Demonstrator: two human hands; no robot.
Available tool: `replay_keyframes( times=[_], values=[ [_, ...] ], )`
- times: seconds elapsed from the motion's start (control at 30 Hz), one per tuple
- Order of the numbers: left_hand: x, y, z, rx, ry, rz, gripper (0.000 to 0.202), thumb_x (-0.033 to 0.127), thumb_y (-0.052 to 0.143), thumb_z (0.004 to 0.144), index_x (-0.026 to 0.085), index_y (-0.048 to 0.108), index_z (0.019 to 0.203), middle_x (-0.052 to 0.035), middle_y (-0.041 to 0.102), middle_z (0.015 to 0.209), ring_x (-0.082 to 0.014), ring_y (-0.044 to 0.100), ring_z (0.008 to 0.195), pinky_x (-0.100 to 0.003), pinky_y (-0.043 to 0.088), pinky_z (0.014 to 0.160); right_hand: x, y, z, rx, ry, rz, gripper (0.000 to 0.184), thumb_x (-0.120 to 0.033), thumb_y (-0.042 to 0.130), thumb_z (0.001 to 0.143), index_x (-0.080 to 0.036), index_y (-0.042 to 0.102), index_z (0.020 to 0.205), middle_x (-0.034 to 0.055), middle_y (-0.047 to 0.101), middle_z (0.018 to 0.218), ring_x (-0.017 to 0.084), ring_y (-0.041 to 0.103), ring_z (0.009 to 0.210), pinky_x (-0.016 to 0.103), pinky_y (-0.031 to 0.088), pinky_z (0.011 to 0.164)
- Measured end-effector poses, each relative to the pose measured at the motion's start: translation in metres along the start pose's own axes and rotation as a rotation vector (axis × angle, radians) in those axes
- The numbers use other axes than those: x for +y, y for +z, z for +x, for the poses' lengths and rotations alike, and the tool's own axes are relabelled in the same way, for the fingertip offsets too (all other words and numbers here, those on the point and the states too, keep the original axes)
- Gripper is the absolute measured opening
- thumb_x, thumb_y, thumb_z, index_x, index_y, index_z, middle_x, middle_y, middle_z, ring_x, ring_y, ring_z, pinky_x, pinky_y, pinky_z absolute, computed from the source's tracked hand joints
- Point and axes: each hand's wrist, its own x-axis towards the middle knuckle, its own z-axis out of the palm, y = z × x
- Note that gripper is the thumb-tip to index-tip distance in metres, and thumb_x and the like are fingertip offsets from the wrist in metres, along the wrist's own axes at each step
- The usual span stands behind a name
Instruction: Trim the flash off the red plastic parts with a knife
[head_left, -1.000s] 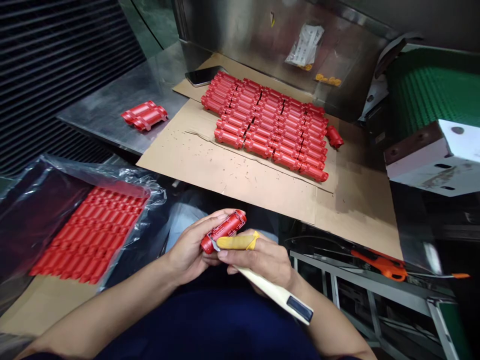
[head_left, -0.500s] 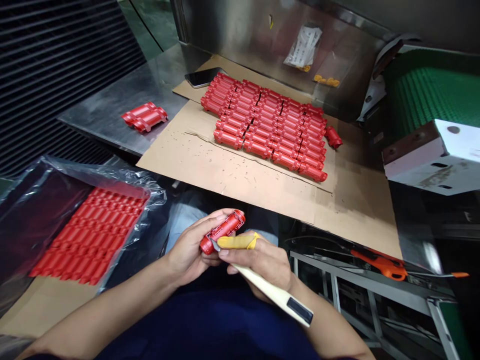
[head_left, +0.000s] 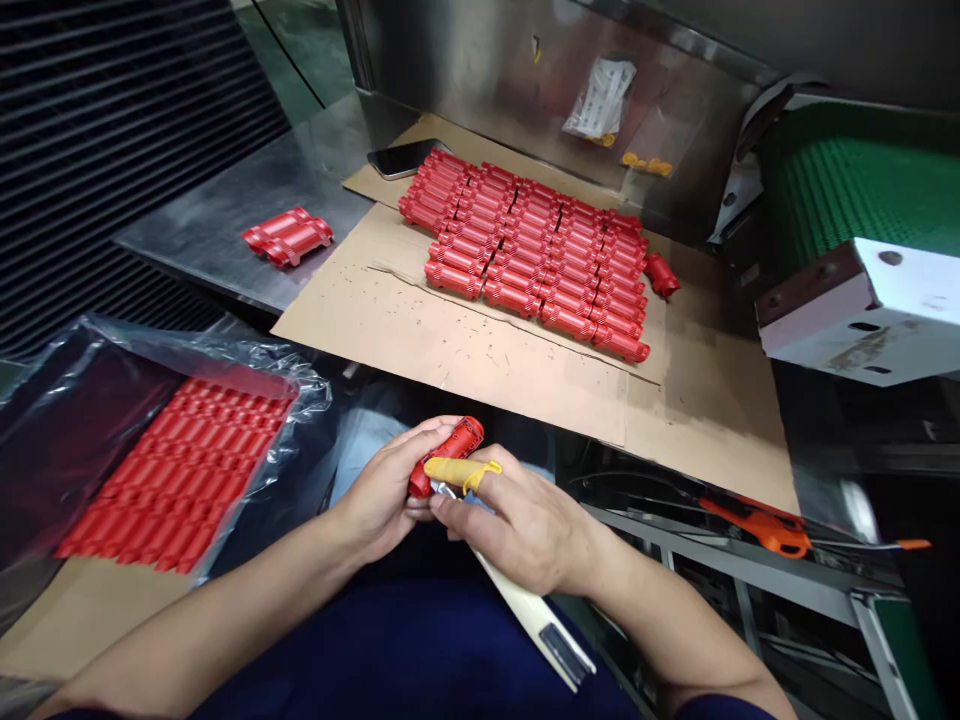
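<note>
My left hand (head_left: 384, 490) is closed around a red plastic cylindrical part (head_left: 466, 436) with a cut-out pattern on its side, held tilted above my lap. My right hand (head_left: 517, 510) grips a knife with a cream handle (head_left: 525, 610) that has a dark inset near its end. A yellow finger cot (head_left: 454, 471) covers the right index finger, which lies across the lower end of the red part. The knife's metal tip is by that end, mostly hidden by the fingers.
Rows of red parts (head_left: 517, 250) lie on cardboard (head_left: 555, 370). Two more (head_left: 289, 237) rest on the metal table, near a phone (head_left: 405, 158). A plastic-lined box at left holds red parts (head_left: 187, 470). A green conveyor belt (head_left: 862, 170) and an orange-handled tool (head_left: 772, 530) are at right.
My right hand has turned, and the knife handle's end has swung down and left. The yellow-covered finger now lies farther across the red part, which is still in my left hand.
</note>
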Motion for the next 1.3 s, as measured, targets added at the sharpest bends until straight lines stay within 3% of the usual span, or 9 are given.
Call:
replay_keyframes(
  times=[0.1, 0.2, 0.27, 0.4, 0.47, 0.57, 0.83, 1.1, 1.3],
  values=[
    [0.001, 0.002, 0.001, -0.043, -0.006, 0.002, 0.033, 0.041, 0.080, 0.094, 0.018, 0.075, 0.117, -0.0020, 0.068, 0.072, -0.0083, 0.046, 0.043, -0.019, 0.027, 0.039, -0.001, 0.008, -0.007, 0.003, -0.060, 0.315, 0.018, -0.028, 0.067, 0.111, -0.019, 0.073, 0.127, 0.0084, 0.080, 0.112, 0.021, 0.079, 0.108, 0.036, 0.070, 0.098],
    [0.004, 0.002, 0.001, -0.154, -0.031, -0.029, 0.031, 0.044, 0.071, 0.101, 0.019, 0.069, 0.118, 0.0017, 0.060, 0.063, -0.0037, 0.027, 0.039, -0.016, 0.019, 0.040, -0.004, 0.015, -0.017, -0.072, -0.083, 0.854, 0.016, -0.034, 0.069, 0.111, -0.020, 0.073, 0.120, 0.0019, 0.080, 0.087, 0.015, 0.080, 0.075, 0.025, 0.069, 0.073],
    [0.006, 0.002, 0.001, -0.186, -0.016, -0.050, 0.031, 0.044, 0.067, 0.105, 0.019, 0.066, 0.122, 0.0023, 0.059, 0.062, -0.0035, 0.025, 0.039, -0.015, 0.019, 0.041, -0.004, 0.015, -0.022, 0.009, -0.037, 0.995, 0.020, -0.040, 0.073, 0.109, -0.021, 0.076, 0.115, 0.0014, 0.079, 0.081, 0.015, 0.078, 0.067, 0.025, 0.068, 0.066],
    [0.009, 0.000, -0.001, -0.164, 0.086, -0.080, 0.038, 0.041, 0.070, 0.105, 0.018, 0.063, 0.134, -0.0024, 0.067, 0.072, -0.0097, 0.049, 0.050, -0.019, 0.042, 0.050, 0.004, 0.007, -0.026, 0.383, 0.131, 0.452, 0.017, -0.026, 0.081, 0.103, -0.024, 0.083, 0.119, 0.0084, 0.085, 0.106, 0.021, 0.081, 0.092, 0.036, 0.071, 0.086],
    [0.010, -0.002, -0.003, -0.159, 0.191, -0.070, 0.047, 0.038, 0.075, 0.104, 0.019, 0.059, 0.144, -0.0071, 0.073, 0.087, -0.0168, 0.067, 0.073, -0.025, 0.056, 0.067, 0.007, 0.007, -0.028, 0.474, 0.155, 0.184, 0.026, -0.015, 0.077, 0.102, -0.025, 0.082, 0.126, 0.0106, 0.083, 0.121, 0.022, 0.081, 0.102, 0.037, 0.071, 0.090],
    [0.011, -0.004, -0.007, -0.141, 0.380, -0.005, 0.054, 0.032, 0.081, 0.101, 0.024, 0.057, 0.149, -0.0102, 0.078, 0.107, -0.0212, 0.075, 0.098, -0.030, 0.061, 0.087, 0.009, 0.014, -0.028, 0.546, 0.091, -0.005, 0.038, -0.009, 0.075, 0.100, -0.024, 0.078, 0.135, 0.0127, 0.082, 0.126, 0.026, 0.081, 0.110, 0.040, 0.071, 0.093],
    [0.005, -0.009, -0.011, -0.066, 0.604, 0.110, 0.045, 0.021, 0.088, 0.094, 0.025, 0.066, 0.133, -0.0082, 0.080, 0.117, -0.0203, 0.077, 0.106, -0.031, 0.064, 0.097, 0.010, 0.020, -0.017, 0.519, -0.150, -0.104, 0.037, -0.013, 0.070, 0.105, -0.017, 0.073, 0.142, 0.0177, 0.081, 0.123, 0.027, 0.080, 0.110, 0.043, 0.073, 0.089],
    [0.004, -0.011, -0.014, -0.106, 0.628, 0.188, 0.043, 0.020, 0.084, 0.097, 0.026, 0.065, 0.136, -0.0072, 0.079, 0.119, -0.0208, 0.076, 0.108, -0.032, 0.064, 0.097, 0.012, 0.019, -0.016, 0.503, -0.169, -0.125, 0.033, -0.011, 0.072, 0.103, -0.013, 0.076, 0.136, 0.0183, 0.081, 0.120, 0.028, 0.079, 0.106, 0.044, 0.072, 0.088],
    [0.004, -0.011, -0.015, -0.087, 0.636, 0.184, 0.043, 0.020, 0.086, 0.096, 0.027, 0.067, 0.133, -0.0068, 0.080, 0.118, -0.0212, 0.077, 0.107, -0.033, 0.064, 0.098, 0.009, 0.020, -0.016, 0.504, -0.144, -0.108, 0.038, -0.014, 0.069, 0.106, -0.020, 0.072, 0.143, 0.0153, 0.082, 0.120, 0.028, 0.081, 0.107, 0.045, 0.072, 0.090]
  ],
)
